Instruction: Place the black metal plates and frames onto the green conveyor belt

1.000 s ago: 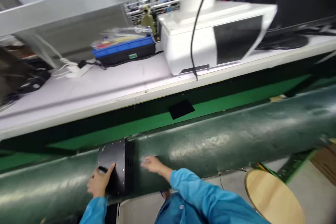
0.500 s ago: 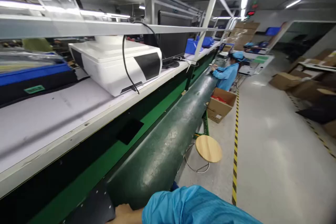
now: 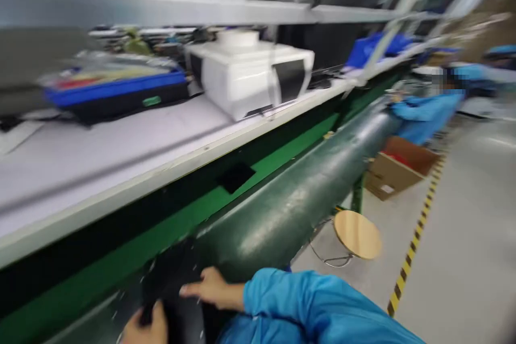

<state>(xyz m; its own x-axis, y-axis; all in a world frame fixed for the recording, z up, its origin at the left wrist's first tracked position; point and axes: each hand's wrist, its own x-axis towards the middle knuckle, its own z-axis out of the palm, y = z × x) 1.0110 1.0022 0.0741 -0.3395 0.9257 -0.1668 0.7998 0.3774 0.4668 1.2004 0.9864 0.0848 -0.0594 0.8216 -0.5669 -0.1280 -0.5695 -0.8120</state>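
Observation:
My right hand [image 3: 213,288], in a blue sleeve, reaches over a dark plate [image 3: 171,274] with small bright dots along its edges. Its index finger points left and the hand looks free of any object. At the bottom edge, my left hand [image 3: 145,329] shows only in part, its thumb and fingers curled around a small black thing [image 3: 147,312] whose kind is blurred. The dark plate lies at the near end of a long green conveyor belt [image 3: 278,215].
A white shelf [image 3: 169,134] runs alongside, with a blue bin [image 3: 116,88] and a white machine [image 3: 250,78] on it. Right of the belt stand a round wooden stool [image 3: 357,234] and a cardboard box [image 3: 397,169]. Farther along sits a person in blue [image 3: 427,113].
The view has swung left, so the shelf, machine and stool sit farther right. My left hand has come into view, and my right hand has its index finger stretched out over the plate.

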